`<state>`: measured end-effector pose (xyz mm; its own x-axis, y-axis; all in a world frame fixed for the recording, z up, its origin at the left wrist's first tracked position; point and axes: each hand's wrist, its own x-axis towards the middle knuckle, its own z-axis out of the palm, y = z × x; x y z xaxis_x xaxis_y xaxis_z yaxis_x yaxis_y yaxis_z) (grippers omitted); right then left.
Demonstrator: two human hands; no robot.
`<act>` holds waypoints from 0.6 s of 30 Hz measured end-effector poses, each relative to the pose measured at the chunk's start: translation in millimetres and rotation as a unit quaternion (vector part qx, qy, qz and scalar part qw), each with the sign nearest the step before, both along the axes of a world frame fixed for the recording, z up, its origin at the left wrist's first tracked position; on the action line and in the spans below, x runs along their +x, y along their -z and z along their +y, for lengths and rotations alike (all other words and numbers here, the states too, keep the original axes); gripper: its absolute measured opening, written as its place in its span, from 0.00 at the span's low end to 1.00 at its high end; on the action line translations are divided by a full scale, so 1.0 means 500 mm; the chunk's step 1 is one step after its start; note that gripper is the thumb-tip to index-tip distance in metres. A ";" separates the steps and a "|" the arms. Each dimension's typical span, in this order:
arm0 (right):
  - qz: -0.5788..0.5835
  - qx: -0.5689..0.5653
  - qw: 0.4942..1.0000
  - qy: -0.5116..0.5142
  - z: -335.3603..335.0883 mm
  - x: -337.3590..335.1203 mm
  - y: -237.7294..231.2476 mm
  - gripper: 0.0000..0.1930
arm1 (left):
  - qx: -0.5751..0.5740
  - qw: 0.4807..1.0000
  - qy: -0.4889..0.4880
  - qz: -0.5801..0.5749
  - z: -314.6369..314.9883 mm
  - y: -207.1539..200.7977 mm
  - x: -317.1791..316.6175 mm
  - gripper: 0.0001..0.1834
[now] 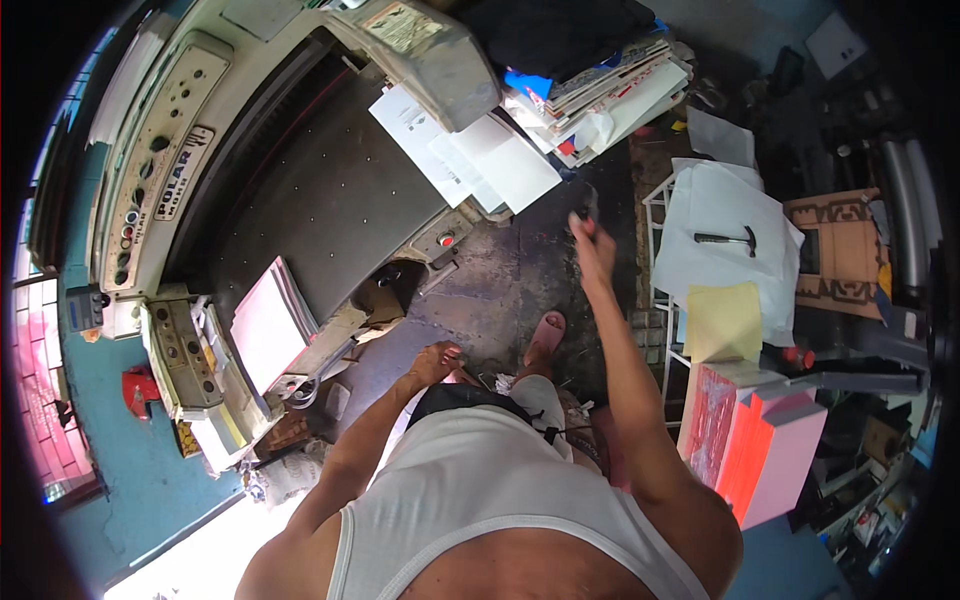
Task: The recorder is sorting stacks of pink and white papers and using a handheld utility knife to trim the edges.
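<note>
My right hand is stretched forward over the dark floor, beyond the machine's front edge. Its fingers are curled, and a dark, blurred thing by the fingertips is too unclear to name. Low in front of my waist is my left hand, its fingers loosely bent with nothing visible in them. On the paper cutter's dark bed, a stack of pink and white paper lies at the near edge. White sheets overhang the bed's far right corner, close to my right hand.
A red button sits on the cutter's front. Piled papers stand at the far side. To the right, a white rack bears sheets and a hammer. Nearer are pink and orange paper blocks. A pink slipper is on my foot.
</note>
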<state>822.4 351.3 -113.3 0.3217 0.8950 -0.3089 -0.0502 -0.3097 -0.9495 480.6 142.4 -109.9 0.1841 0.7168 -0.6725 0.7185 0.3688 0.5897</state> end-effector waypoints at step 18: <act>0.372 0.036 0.917 0.138 -0.160 -0.178 -0.128 0.14 | 0.012 0.999 0.004 0.036 -0.370 0.132 -0.525 0.17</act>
<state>733.6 271.4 -49.5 0.2627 0.8378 -0.4785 -0.7602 -0.1257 -0.6374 217.9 -42.7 -176.0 0.1425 0.7310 -0.6673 0.7621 0.3492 0.5452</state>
